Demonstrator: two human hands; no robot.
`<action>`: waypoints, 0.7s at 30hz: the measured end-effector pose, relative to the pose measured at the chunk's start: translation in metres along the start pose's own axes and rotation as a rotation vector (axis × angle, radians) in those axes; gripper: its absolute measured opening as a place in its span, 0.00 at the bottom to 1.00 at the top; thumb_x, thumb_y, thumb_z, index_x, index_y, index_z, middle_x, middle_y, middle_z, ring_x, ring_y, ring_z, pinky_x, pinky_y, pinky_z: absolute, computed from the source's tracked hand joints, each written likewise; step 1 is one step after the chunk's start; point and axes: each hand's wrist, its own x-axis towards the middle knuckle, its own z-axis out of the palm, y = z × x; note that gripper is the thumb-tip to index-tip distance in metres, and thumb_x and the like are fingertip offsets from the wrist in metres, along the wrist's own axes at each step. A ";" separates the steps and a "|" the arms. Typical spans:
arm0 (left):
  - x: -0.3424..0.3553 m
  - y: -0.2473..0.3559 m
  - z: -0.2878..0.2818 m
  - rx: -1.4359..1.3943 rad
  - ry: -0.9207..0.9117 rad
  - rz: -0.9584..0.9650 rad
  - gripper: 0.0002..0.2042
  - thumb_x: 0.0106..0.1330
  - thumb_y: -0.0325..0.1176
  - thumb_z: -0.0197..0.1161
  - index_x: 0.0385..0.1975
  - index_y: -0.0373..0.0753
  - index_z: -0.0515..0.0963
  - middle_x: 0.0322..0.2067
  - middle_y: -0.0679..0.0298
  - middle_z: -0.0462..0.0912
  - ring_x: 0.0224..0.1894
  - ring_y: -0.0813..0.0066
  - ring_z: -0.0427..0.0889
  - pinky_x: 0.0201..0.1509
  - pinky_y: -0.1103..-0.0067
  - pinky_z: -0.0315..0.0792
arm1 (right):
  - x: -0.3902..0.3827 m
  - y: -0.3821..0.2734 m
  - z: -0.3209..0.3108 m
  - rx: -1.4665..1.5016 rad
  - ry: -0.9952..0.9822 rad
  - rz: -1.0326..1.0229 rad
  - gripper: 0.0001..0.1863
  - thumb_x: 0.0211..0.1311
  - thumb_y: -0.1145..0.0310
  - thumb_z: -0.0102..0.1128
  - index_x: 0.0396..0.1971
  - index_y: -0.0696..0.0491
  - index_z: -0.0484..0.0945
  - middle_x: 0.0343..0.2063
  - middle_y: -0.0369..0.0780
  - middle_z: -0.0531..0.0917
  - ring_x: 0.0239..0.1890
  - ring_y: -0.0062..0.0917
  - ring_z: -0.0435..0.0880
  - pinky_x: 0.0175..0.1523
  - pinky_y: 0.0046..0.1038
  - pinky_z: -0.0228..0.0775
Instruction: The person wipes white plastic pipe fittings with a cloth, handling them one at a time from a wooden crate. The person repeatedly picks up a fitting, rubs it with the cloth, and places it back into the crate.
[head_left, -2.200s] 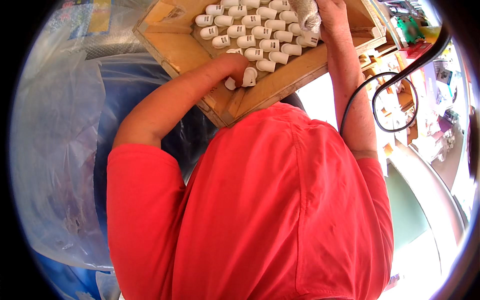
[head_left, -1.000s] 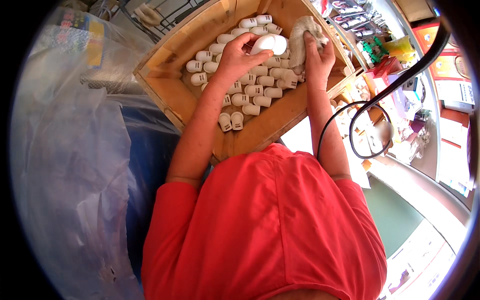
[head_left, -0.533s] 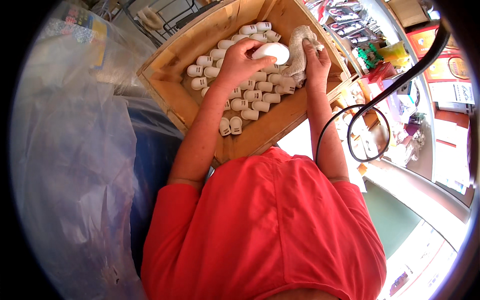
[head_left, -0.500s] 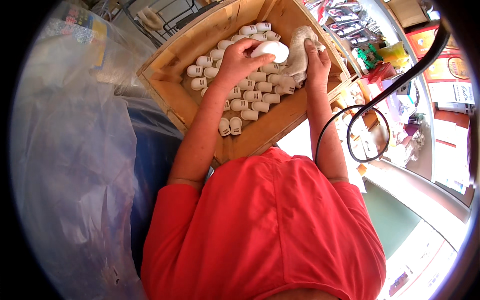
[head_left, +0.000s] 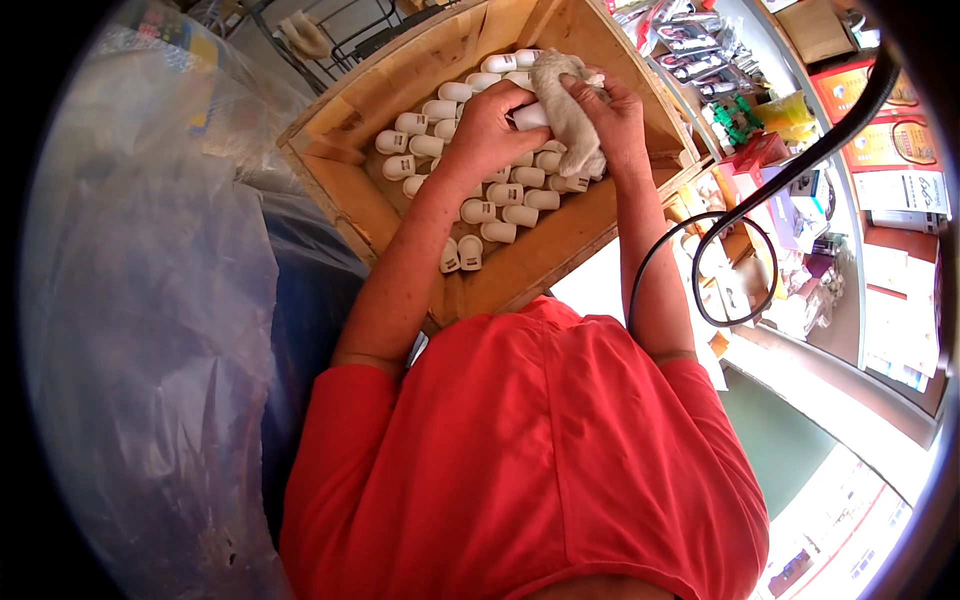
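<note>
Over a wooden box (head_left: 520, 287), my left hand (head_left: 490, 135) grips a white round-ended plastic piece (head_left: 530, 117); its far end is hidden by a cloth. My right hand (head_left: 612, 122) is closed on that greyish-white cloth (head_left: 568, 110), which presses against the piece. Below both hands, several similar white domed pieces (head_left: 478, 211) with small dark marks lie in loose rows on the box floor. Two more white pieces (head_left: 470, 252) sit side by side at the near left of the rows.
Clear plastic sheeting (head_left: 150, 330) covers a blue thing (head_left: 310, 270) at left. A black cable (head_left: 800, 165) loops past my right forearm. Shelves (head_left: 845, 290) of packaged goods stand at right, and a dark wire rack (head_left: 345, 45) at the back left.
My right hand has brought the cloth leftward onto the white piece. My left hand has turned the piece and moved slightly down, so less of the piece shows.
</note>
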 end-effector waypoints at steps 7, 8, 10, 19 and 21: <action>0.004 0.005 -0.018 -0.295 -0.006 -0.195 0.17 0.50 0.29 0.66 0.40 0.33 0.74 0.37 0.66 0.77 0.37 0.81 0.76 0.41 0.83 0.72 | 0.011 0.014 -0.016 0.296 0.245 0.067 0.11 0.57 0.69 0.56 0.38 0.58 0.75 0.32 0.38 0.79 0.33 0.19 0.77 0.37 0.21 0.70; 0.005 0.004 -0.020 -0.419 -0.025 -0.273 0.17 0.52 0.31 0.65 0.41 0.33 0.74 0.38 0.65 0.77 0.38 0.80 0.76 0.43 0.82 0.72 | 0.008 0.008 -0.016 0.360 0.210 0.098 0.12 0.57 0.68 0.55 0.39 0.57 0.74 0.33 0.38 0.79 0.33 0.20 0.77 0.37 0.21 0.70; 0.004 0.002 -0.021 -0.566 -0.159 -0.273 0.19 0.56 0.35 0.61 0.45 0.32 0.72 0.41 0.63 0.76 0.40 0.76 0.76 0.46 0.79 0.70 | 0.004 0.000 -0.017 0.487 0.136 0.162 0.13 0.58 0.66 0.54 0.41 0.57 0.73 0.33 0.40 0.79 0.34 0.23 0.78 0.38 0.23 0.71; -0.001 0.004 -0.010 -0.838 -0.267 -0.266 0.18 0.59 0.37 0.57 0.46 0.33 0.71 0.40 0.62 0.76 0.42 0.74 0.75 0.49 0.73 0.70 | 0.005 0.017 -0.002 0.508 -0.033 0.027 0.16 0.59 0.70 0.53 0.48 0.55 0.68 0.40 0.38 0.77 0.41 0.22 0.76 0.46 0.24 0.70; 0.000 0.006 -0.011 -0.786 -0.243 -0.275 0.17 0.59 0.37 0.56 0.45 0.33 0.71 0.40 0.62 0.76 0.42 0.74 0.75 0.48 0.72 0.70 | 0.008 0.025 -0.009 0.265 0.057 -0.163 0.16 0.58 0.71 0.54 0.47 0.55 0.69 0.40 0.38 0.77 0.40 0.20 0.76 0.45 0.22 0.69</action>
